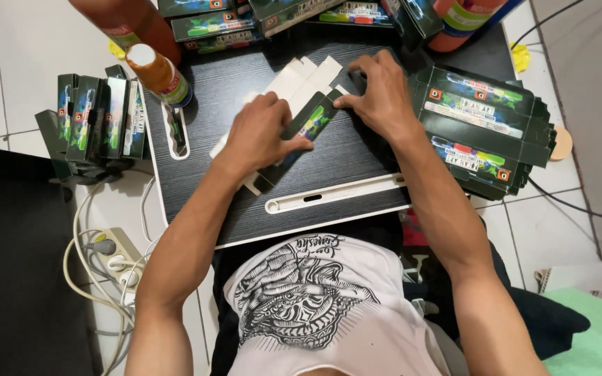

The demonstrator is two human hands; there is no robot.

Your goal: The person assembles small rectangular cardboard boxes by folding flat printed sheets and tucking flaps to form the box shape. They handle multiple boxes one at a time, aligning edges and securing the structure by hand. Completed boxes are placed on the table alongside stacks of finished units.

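The black tray (245, 90) is the reference surface; it rests over the person's lap, and a white slot (336, 194) runs along its near edge. At its right edge lies a stack (485, 129) of flattened dark cartons, overhanging the side. Off its left edge, a row of folded cartons (99, 118) stands upright on the floor. Along its far edge lie more cartons (210, 26), flanked by two orange bottles. A smaller bottle (160, 75) with a white cap leans over its far left corner. At its centre lies one unfolded carton (308, 122), dark printed side partly up, white inner flaps spread toward the far edge. The left hand (259, 136) lies palm down on the near part of this carton, fingers curled and pressing it onto the tray, thumb along the printed panel. The right hand (381, 94) rests on the carton's far right end, fingers bent, fingertips pinching or pressing a flap; the exact grip cannot be determined. On the floor left of the tray lies a white power strip (116, 254) with cables.
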